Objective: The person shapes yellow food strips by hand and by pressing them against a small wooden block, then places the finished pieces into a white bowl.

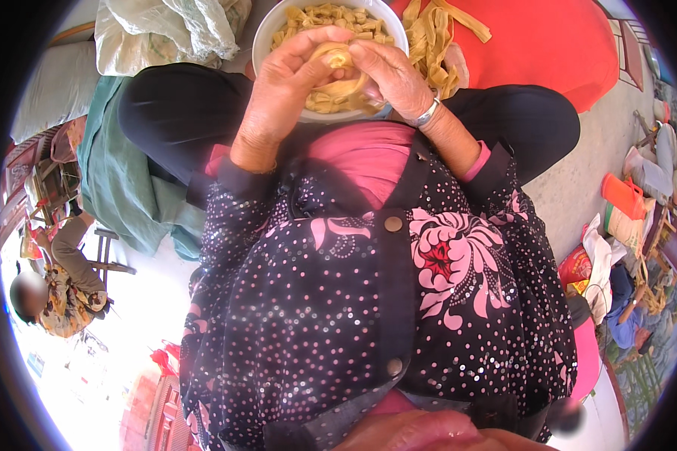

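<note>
Over a white bowl [261, 36] between my knees, my left hand [274, 90] and my right hand [399, 79] meet around a coiled yellowish-tan strip [337, 57]. My left fingers curl about the coil from the left, and my right thumb and fingers pinch at its right side. A loop of the strip hangs below the coil. Many short folded tan pieces [297, 22] fill the bowl; whether strip and pieces are plant fibre or something else I cannot tell. A silver bracelet [429, 113] circles my right wrist.
Long flat tan strips [431, 49] lie right of the bowl, beside a red surface [549, 52]. White woven sacks [165, 34] stand at the far left, above a green cloth [124, 173]. Another person [68, 293] sits at the left; bags and stools crowd the right.
</note>
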Motion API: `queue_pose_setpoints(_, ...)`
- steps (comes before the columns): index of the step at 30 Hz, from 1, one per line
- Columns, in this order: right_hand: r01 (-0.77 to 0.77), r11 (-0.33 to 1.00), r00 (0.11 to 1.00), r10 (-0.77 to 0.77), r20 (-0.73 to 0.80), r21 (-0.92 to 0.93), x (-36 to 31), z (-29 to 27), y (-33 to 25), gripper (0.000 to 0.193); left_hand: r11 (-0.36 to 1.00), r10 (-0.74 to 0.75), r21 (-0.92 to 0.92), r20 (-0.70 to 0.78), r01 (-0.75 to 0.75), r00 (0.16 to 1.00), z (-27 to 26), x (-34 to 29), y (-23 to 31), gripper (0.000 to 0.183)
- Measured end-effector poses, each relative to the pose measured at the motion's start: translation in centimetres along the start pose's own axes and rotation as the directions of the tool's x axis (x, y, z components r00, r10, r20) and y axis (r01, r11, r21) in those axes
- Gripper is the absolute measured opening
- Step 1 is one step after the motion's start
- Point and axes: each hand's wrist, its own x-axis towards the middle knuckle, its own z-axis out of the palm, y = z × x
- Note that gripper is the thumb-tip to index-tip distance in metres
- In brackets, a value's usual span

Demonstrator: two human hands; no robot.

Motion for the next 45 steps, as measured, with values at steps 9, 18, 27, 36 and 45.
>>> queue_pose_setpoints(9, -0.129, 0.939, 0.990, 0.139, -0.009, 0.318, -0.1, 0.0, 1.0, 0.038, 0.685, 0.194, 0.689, 0.140, -0.236, 0.971, 0.1, 0.1, 0.7, 0.037)
queue_pose_setpoints(18, 0.047, 0.989, 0.994, -0.060, -0.095, -0.137, 0.3, 0.2, 0.7, 0.038, 0.905, -0.071, 0.414, -0.075, 0.096, 0.995, 0.4, 0.3, -0.2, 0.043)
queue_pose_setpoints(27, 0.162, 0.968, 0.969, -0.193, -0.155, -0.191, 0.7, -0.6, 2.5, 0.044, 0.953, -0.204, -0.216, 0.064, 0.213, 0.977, -0.4, 1.0, -1.1, 0.049)
queue_pose_setpoints(36, 0.008, 0.983, 0.996, 0.008, -0.088, 0.184, -0.4, -0.4, 1.2, 0.056, 0.769, -0.250, -0.501, 0.337, 0.398, 0.908, -1.0, 1.1, -1.8, 0.050)
queue_pose_setpoints(45, -0.001, 0.998, 0.979, -0.011, -0.202, -0.063, -1.8, -2.7, 2.0, 0.049, 0.655, -0.231, -0.661, 0.286, 0.367, 0.930, -0.9, 1.2, -1.9, 0.044)
